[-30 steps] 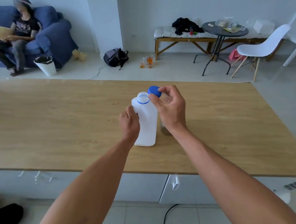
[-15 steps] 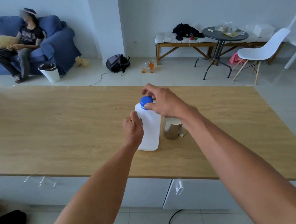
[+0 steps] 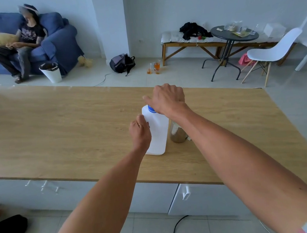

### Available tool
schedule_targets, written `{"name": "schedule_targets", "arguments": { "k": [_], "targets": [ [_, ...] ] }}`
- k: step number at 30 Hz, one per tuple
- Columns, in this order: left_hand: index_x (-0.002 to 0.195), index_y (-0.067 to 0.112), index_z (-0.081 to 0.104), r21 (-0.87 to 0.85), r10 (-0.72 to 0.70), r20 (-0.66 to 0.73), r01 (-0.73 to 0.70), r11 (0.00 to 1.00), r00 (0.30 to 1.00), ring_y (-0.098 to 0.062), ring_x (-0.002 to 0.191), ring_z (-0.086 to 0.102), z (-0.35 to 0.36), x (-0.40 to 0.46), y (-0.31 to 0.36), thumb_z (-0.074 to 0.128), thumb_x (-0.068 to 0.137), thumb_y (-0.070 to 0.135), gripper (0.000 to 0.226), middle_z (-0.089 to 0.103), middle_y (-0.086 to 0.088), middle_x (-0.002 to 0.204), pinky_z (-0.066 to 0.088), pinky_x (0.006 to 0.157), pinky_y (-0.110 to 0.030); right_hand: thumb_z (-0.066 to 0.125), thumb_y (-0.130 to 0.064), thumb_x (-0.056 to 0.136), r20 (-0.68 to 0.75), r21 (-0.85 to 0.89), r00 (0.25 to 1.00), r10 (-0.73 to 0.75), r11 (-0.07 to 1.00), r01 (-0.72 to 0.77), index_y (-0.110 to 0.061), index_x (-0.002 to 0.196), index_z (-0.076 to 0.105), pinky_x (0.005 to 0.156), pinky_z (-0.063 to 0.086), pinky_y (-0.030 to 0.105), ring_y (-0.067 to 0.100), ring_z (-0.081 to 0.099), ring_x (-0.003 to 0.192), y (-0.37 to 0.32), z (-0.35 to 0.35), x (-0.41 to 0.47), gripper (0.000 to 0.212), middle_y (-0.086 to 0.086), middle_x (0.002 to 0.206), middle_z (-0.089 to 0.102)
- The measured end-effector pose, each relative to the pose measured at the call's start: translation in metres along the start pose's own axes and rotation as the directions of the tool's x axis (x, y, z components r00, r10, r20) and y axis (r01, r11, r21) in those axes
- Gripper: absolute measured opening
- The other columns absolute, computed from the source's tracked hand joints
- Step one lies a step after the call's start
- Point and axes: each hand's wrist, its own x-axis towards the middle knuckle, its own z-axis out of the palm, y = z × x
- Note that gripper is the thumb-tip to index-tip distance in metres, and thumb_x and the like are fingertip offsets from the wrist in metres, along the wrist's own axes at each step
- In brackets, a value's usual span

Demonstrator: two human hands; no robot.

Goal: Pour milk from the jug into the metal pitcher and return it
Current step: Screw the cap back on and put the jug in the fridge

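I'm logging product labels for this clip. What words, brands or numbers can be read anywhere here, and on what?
None can be read.
White jug: its visible side is plain, no label showing.
Blue cap: mostly under the right hand, no marking visible.
Metal pitcher: no marking visible.
Seated person's black shirt: a print, too blurred to read.

Soft daylight (edges bowed), slight blur

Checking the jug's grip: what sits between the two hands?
In the head view, only the jug: left hand on its side, right hand over its blue cap.
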Motion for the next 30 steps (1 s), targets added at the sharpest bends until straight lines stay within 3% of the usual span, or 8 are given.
{"name": "schedule_targets", "arguments": {
  "k": [3,5,6,8,14,22,26,30],
  "targets": [
    [0.051,0.028,0.026,-0.010,0.006,-0.006,-0.006,1.000,1.000,-0.009,0.046,0.024,0.000,0.001,0.000,0.034,0.103,0.011,0.055,0.029,0.011,0.044,0.022,0.047,-0.026,0.030,-0.069,0.102,0.116,0.065,0.992,-0.045,0.997,0.038,-0.014,0.072,0.051,0.068,0.039,0.036,0.030,0.059,0.082,0.011,-0.006,0.002,0.066,0.004,0.076,0.055],
    [0.057,0.020,0.024,-0.012,0.014,-0.004,-0.014,1.000,1.000,-0.009,0.047,0.023,0.000,0.002,-0.001,0.033,0.103,0.012,0.047,0.028,0.010,0.047,0.021,0.047,-0.025,0.041,-0.065,0.100,0.270,0.191,0.952,-0.140,0.978,0.090,-0.012,0.107,0.065,0.075,0.045,0.040,0.030,0.063,0.098,0.021,-0.015,0.005,0.058,0.007,0.107,0.066],
    [0.058,0.019,0.023,-0.008,0.018,-0.002,-0.018,1.000,1.000,-0.010,0.047,0.022,0.000,0.002,-0.001,0.033,0.103,0.012,0.046,0.028,0.009,0.048,0.021,0.046,-0.025,0.051,-0.056,0.098,0.339,0.220,0.917,-0.210,0.965,0.140,-0.019,0.131,0.060,0.082,0.048,0.041,0.029,0.061,0.108,0.025,-0.020,0.005,0.051,0.006,0.126,0.063],
    [0.059,0.018,0.023,-0.007,0.017,-0.005,-0.017,1.000,1.000,-0.013,0.050,0.022,0.001,0.002,-0.002,0.033,0.102,0.013,0.045,0.027,0.005,0.051,0.021,0.047,-0.026,0.062,-0.036,0.094,0.392,0.212,0.859,-0.330,0.941,0.264,-0.030,0.145,0.052,0.092,0.051,0.042,0.026,0.059,0.112,0.029,-0.026,0.005,0.052,0.001,0.137,0.058],
    [0.059,0.015,0.025,-0.002,-0.017,-0.011,0.017,1.000,1.000,-0.014,0.050,0.022,0.001,0.003,-0.002,0.033,0.102,0.013,0.043,0.029,0.001,0.053,0.021,0.046,-0.026,0.064,-0.036,0.093,0.310,0.108,0.896,-0.317,0.948,0.298,-0.019,0.116,0.063,0.066,0.046,0.035,0.026,0.061,0.088,0.019,-0.017,0.006,0.028,0.004,0.112,0.059],
    [0.058,0.019,0.023,-0.052,-0.051,-0.071,0.047,0.998,0.996,-0.019,0.058,0.021,0.006,0.002,0.000,0.035,0.099,0.015,0.042,0.026,0.000,0.056,0.018,0.055,-0.036,0.056,-0.042,0.103,0.220,0.049,0.934,-0.281,0.960,0.277,-0.015,0.100,0.049,0.072,0.037,0.036,0.026,0.050,0.089,0.013,-0.011,-0.002,0.028,0.004,0.100,0.050],
    [0.057,0.020,0.024,-0.053,-0.054,-0.075,0.050,0.997,0.996,-0.019,0.059,0.022,0.006,0.002,0.000,0.034,0.100,0.016,0.045,0.026,0.002,0.054,0.019,0.055,-0.036,0.046,-0.056,0.102,0.162,0.029,0.939,-0.302,0.953,0.302,-0.015,0.117,0.057,0.073,0.039,0.037,0.026,0.050,0.088,0.015,-0.002,0.001,0.045,0.001,0.098,0.049],
    [0.054,0.024,0.024,-0.055,-0.043,-0.090,0.038,0.998,0.995,-0.020,0.061,0.026,0.006,-0.001,-0.001,0.034,0.095,0.026,0.042,0.029,-0.001,0.057,0.025,0.058,-0.040,0.029,-0.071,0.099,-0.062,-0.141,0.914,-0.400,0.910,0.389,-0.017,0.091,0.054,0.062,0.037,0.035,0.024,0.055,0.071,0.027,0.020,0.008,0.060,-0.001,0.081,0.054]
  ]
}}
